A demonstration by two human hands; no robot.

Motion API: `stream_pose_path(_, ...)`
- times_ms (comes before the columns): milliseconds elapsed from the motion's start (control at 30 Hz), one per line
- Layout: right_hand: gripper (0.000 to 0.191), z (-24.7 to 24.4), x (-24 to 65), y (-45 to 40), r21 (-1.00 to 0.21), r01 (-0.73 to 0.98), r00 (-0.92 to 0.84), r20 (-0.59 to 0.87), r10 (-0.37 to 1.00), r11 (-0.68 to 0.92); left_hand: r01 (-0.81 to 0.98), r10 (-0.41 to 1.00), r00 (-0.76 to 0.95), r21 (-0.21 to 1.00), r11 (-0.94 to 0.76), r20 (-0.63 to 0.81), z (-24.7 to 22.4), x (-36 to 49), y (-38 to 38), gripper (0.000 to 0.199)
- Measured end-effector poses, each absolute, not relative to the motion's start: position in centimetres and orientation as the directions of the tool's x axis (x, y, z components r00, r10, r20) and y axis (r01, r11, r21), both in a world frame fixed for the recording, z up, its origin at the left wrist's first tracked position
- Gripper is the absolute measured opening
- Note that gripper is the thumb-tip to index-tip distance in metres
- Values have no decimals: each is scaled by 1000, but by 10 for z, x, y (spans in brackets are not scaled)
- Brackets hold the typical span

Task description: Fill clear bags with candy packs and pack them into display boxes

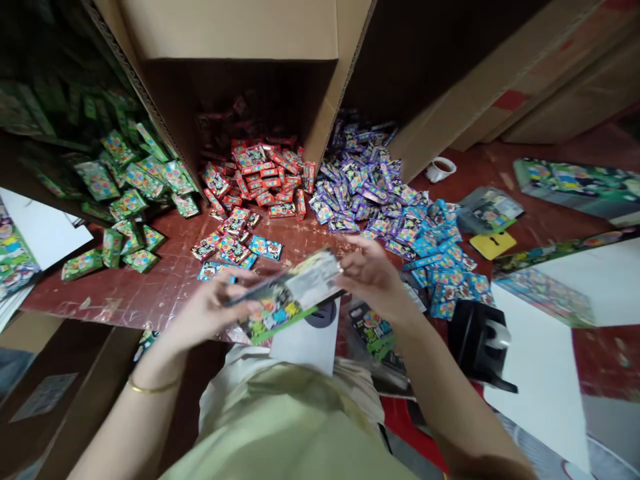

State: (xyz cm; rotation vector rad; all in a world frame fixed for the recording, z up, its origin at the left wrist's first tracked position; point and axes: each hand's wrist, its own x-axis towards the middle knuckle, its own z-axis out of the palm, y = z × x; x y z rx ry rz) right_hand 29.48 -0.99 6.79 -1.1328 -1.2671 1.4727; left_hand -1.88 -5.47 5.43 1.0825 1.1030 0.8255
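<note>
Head view shows our left hand [210,310] and right hand [373,277] both clamped on a flat printed card pack [287,297], held tilted above the near edge of the red counter [150,287]. Red packets [260,177] and purple packets [360,187] are heaped toward its far edge.

Tape dispenser [480,343] — right of card [287,297].
</note>
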Motion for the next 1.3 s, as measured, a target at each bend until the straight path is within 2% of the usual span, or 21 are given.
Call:
stream_pose_path(67, 59, 61, 298, -15, -972, -218, 18, -95, 995, -89, -292, 968, 206, 935, 200, -143, 71, -30, -44, 76)
stream_pose_path(100, 55, 56, 295, -21, -954, -285, 106, -132, 986, -98, -424, 981, 178, 894, 147, -77, 76, -27, -41, 94)
stream_pose_path(133, 51, 50, 288, -29, -931, -344, 156, -186, 970, -124, -507, 990, 127, 855, 112, -55, 77, -19, -41, 103)
stream_pose_path(200, 47, 37, 267, -54, -874, -442, 165, -303, 939, -204, -549, 996, -9, 833, 66, -85, 72, 9, -42, 98)
stream_pose_path(267, 51, 29, 246, -81, -840, -467, 93, -358, 929, -277, -544, 958, -247, 839, -13, -145, 61, 39, -43, 89)
stream_pose_path(300, 57, 27, 237, -92, -852, -437, 58, -347, 936, -289, -524, 933, -325, 851, -42, -154, 56, 52, -43, 85)
stream_pose_path(367, 65, 31, 228, -107, -925, -328, 117, -242, 963, -193, -463, 916, -384, 882, -81, -118, 51, 68, -44, 80)
stream_pose_path(433, 65, 38, 228, -110, -985, -170, 273, -47, 961, 0, -379, 950, -310, 921, -83, -42, 50, 76, -49, 77)
stream_pose_path(500, 62, 43, 230, -105, -986, -26, 366, 142, 920, 162, -273, 987, -163, 961, -35, -10, 49, 79, -59, 72)
stream_pose_path(600, 56, 37, 226, -98, -972, 43, 357, 233, 905, 233, -113, 997, -24, 991, 71, -74, 43, 83, -77, 62)
stream_pose_path(733, 46, 22, 215, -98, -988, 0, 398, 141, 907, 154, -17, 991, 2, 990, 137, -137, 27, 85, -86, 40)
stream_pose_path(867, 40, 21, 213, -96, -992, -40, 389, 98, 916, 123, -135, 1000, -7, 991, 23, -25, 20, 86, -75, 14)
stream_pose_path(967, 46, 25, 215, -92, -984, -56, 411, 134, 902, 171, -230, 999, -44, 972, -41, 32, 23, 87, -68, 19)
stream_pose_path(1033, 53, 29, 218, -91, -984, -73, 377, 122, 918, 161, -229, 1000, -30, 973, -8, 1, 27, 87, -67, 24)
stream_pose_path(1167, 64, 43, 229, -89, -995, -83, 301, 30, 953, 57, -139, 980, 107, 974, 180, -166, 39, 84, -67, 18)
stream_pose_path(1300, 63, 58, 244, -80, -984, -112, 128, -151, 980, -137, -179, 964, 76, 948, 265, -255, 49, 85, -63, 27)
